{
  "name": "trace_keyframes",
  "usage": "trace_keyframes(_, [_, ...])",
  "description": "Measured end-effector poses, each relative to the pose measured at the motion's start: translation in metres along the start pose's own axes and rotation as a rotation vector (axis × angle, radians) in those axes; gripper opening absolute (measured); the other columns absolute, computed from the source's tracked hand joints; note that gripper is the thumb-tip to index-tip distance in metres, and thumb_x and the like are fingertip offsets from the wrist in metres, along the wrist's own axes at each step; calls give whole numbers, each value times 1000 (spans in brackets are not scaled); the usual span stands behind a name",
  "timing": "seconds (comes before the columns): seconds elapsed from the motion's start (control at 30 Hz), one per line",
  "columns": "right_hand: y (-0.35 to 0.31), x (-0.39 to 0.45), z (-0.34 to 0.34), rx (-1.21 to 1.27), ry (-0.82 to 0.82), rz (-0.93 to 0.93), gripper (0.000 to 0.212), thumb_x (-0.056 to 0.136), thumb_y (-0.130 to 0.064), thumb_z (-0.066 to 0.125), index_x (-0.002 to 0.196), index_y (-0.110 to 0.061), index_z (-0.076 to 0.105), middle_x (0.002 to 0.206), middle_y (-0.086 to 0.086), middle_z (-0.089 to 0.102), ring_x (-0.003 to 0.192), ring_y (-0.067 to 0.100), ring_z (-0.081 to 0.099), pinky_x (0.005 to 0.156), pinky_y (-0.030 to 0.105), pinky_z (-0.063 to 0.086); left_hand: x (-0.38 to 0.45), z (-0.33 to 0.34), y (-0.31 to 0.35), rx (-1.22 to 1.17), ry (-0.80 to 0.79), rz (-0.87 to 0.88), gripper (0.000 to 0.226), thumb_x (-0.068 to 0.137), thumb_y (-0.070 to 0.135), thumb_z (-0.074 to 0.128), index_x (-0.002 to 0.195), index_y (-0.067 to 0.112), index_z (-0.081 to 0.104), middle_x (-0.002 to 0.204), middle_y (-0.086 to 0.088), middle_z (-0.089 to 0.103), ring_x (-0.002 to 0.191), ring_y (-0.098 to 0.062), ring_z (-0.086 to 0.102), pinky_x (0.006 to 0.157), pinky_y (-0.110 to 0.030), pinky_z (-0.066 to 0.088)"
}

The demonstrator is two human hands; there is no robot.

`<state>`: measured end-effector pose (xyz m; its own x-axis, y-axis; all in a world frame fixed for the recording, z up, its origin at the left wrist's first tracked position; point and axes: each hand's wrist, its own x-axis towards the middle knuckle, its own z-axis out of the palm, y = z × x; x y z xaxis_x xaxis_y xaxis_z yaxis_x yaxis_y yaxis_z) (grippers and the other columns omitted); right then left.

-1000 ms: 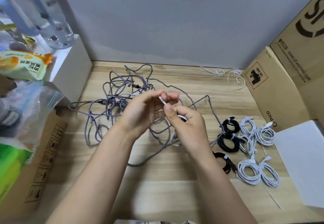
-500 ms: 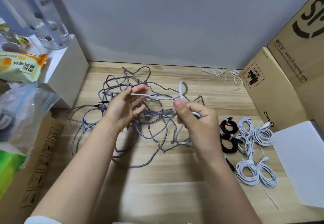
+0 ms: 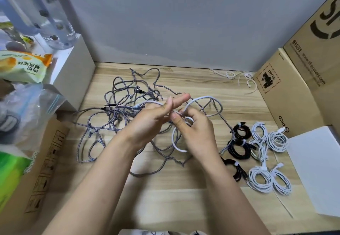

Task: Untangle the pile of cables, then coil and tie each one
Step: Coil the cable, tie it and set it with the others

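Hands meet above the middle of the wooden table (image 3: 165, 194), forearms reaching in from the near edge. The left hand (image 3: 147, 122) has its index and middle fingers stretched straight forward, the white cable (image 3: 202, 99) running across them; I cannot tell whether its thumb pinches the cable. The right hand (image 3: 197, 133) curls its fingers round small loops of that cable, thumb pressed on top, a larger loop hanging below. Under both hands lies the grey tangle of cables (image 3: 114, 117). Right of the tangle sit tied black coils (image 3: 240, 142) and white coils (image 3: 268, 177), beside a cardboard box (image 3: 287, 95).
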<state>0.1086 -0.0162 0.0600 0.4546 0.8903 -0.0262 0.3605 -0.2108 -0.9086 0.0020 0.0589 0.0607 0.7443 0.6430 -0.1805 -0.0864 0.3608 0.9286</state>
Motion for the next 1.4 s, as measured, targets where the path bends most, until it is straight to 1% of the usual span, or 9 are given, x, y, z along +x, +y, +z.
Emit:
trace_keyframes(0.3, [2, -17, -29, 70, 160, -20, 24, 79, -34, 71, 58, -31, 59, 53, -25, 58, 52, -2, 51, 59, 21, 38, -3, -24, -16, -398, 380, -169, 41, 66, 27, 66, 105, 15, 55, 90, 3, 68, 83, -9, 65, 81, -29, 51])
trace_keyframes(0.4, [5, -22, -26, 39, 155, -11, 26, 77, -41, 71, 58, -30, 58, 51, -24, 55, 51, -1, 50, 59, 24, 37, -1, -17, -26, -334, 580, -131, 51, 71, 16, 72, 113, 18, 42, 100, 1, 64, 90, -11, 63, 89, -34, 48])
trace_keyframes(0.6, [0, -26, -39, 146, 222, -8, 24, 78, -29, 73, 57, -28, 60, 55, -25, 61, 53, -6, 53, 59, 13, 39, -2, -26, -39, 73, 863, 106, 39, 89, -2, 56, 120, 14, 40, 92, 4, 53, 83, -17, 54, 82, -34, 45])
trace_keyframes(0.77, [3, -29, -44, 96, 178, 7, 27, 79, -30, 73, 57, -25, 57, 49, -24, 55, 48, -2, 46, 55, 16, 35, -20, -29, -47, 914, 979, -162, 83, 79, 14, 70, 145, 8, 19, 150, -20, 14, 138, -35, 18, 110, -49, 21])
trace_keyframes(0.9, [5, -29, -42, 108, 123, 31, 25, 79, -30, 72, 60, -22, 58, 48, -21, 53, 48, -1, 43, 57, 20, 34, -30, 4, -32, 1120, 594, 319, 66, 69, 17, 58, 133, 22, 40, 144, -5, 36, 133, -23, 32, 109, -50, 25])
trace_keyframes(1.0, [0, -30, -43, 175, 94, 34, 22, 80, -26, 71, 63, -21, 59, 46, -19, 51, 47, -2, 41, 53, 13, 32, -37, 24, -31, 1002, 206, 259, 36, 82, 39, 49, 112, 22, 59, 105, 7, 65, 99, -10, 59, 90, -38, 45])
trace_keyframes(1.1, [3, -32, -47, 273, 114, 89, 19, 82, -24, 69, 69, -14, 59, 44, -17, 45, 45, -1, 36, 48, 11, 31, -41, 31, -32, 706, 191, 187, 22, 92, 34, 49, 82, 19, 62, 61, 10, 59, 59, -5, 53, 59, -27, 46])
trace_keyframes(1.27, [24, -41, -29, 552, -115, 369, 18, 93, -28, 51, 88, -15, 62, 61, 0, 44, 51, 8, 40, 49, 18, 33, -46, 44, -14, 388, 224, 161, 32, 97, 12, 42, 67, 8, 50, 43, 13, 44, 42, 3, 37, 43, -8, 26])
trace_keyframes(1.4, [43, -50, -14, 119, -400, 335, 31, 100, -26, 39, 107, -3, 60, 86, 2, 52, 83, 10, 48, 73, 27, 43, -48, 41, -14, 444, 316, 182, 36, 92, 34, 52, 60, 17, 54, 48, 5, 38, 44, -4, 29, 43, -17, 23])
